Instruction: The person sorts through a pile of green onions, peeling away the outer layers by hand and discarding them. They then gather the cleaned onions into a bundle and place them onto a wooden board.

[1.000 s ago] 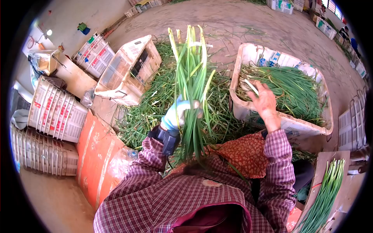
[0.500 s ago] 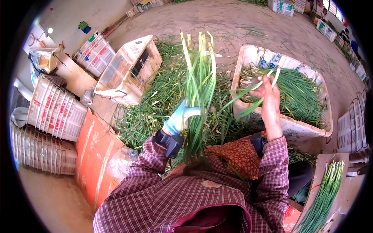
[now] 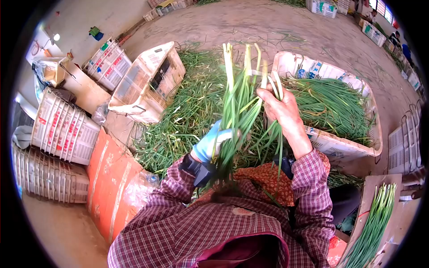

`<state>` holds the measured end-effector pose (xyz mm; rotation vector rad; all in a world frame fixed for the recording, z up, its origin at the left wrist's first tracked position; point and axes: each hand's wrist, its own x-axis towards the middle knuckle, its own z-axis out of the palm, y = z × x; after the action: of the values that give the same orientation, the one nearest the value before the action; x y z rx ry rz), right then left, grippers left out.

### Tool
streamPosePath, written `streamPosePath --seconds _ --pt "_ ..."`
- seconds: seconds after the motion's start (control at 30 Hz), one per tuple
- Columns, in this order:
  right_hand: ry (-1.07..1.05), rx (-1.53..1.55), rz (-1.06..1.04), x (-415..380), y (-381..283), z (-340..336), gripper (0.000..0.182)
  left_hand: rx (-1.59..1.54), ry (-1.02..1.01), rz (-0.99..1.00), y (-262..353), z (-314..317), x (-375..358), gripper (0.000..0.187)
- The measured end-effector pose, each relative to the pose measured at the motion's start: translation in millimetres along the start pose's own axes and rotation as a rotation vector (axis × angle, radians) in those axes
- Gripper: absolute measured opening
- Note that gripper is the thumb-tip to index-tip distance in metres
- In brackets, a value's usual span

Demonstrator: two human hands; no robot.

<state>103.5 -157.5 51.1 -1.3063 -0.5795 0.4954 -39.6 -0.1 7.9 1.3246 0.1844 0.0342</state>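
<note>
My left hand, in a pale blue and white glove, is closed round the leaves of a bunch of garlic chives. Their pale stem ends point up and away from me. My bare right hand pinches a few more garlic chives near their white ends, beside the top of the bunch. The leaves of those few hang down under my palm. Behind my right hand, a white crate holds many green stalks. Loose leaves lie heaped under and around my hands.
At the left stands a white crate on its side, near stacked crates and an orange sheet. A neat bundle of chives rests on a board at the lower right. Several people are far off at the upper right.
My right hand has moved left from over the crate to the bunch, bringing its few stalks along. The bunch in my left hand has shifted slightly right.
</note>
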Motion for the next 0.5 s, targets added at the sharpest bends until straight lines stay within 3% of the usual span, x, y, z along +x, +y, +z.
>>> streamPosePath --seconds 0.1,0.17,0.23,0.27,0.3,0.37,0.43,0.5 --pt "0.054 0.015 -0.035 -7 -2 2 0.014 -0.016 0.001 0.010 -6 -8 -1 0.046" --pt "0.051 0.132 -0.001 -8 3 0 0.022 -0.068 0.055 0.014 -13 -14 0 0.045" --pt "0.239 0.251 -0.018 -8 5 -1 0.031 -0.097 0.097 0.019 -8 -14 -4 0.041" --pt "0.210 0.061 0.022 -11 -1 -17 0.039 -0.111 0.059 0.007 -9 -20 -3 0.041" --pt "0.221 0.116 0.007 -11 -5 -21 0.038 -0.125 0.018 -0.004 -10 -27 -1 0.041" --pt "0.414 0.102 0.004 -8 -10 -19 0.039 -0.081 -0.066 0.076 -17 -53 2 0.041" --pt "0.402 -0.070 -0.077 -8 -17 -60 0.033 -0.023 0.204 0.036 -11 -66 -2 0.041" --pt "0.548 -0.184 -0.154 -6 -22 -84 0.028 -0.050 0.273 0.129 -8 -99 -4 0.038"
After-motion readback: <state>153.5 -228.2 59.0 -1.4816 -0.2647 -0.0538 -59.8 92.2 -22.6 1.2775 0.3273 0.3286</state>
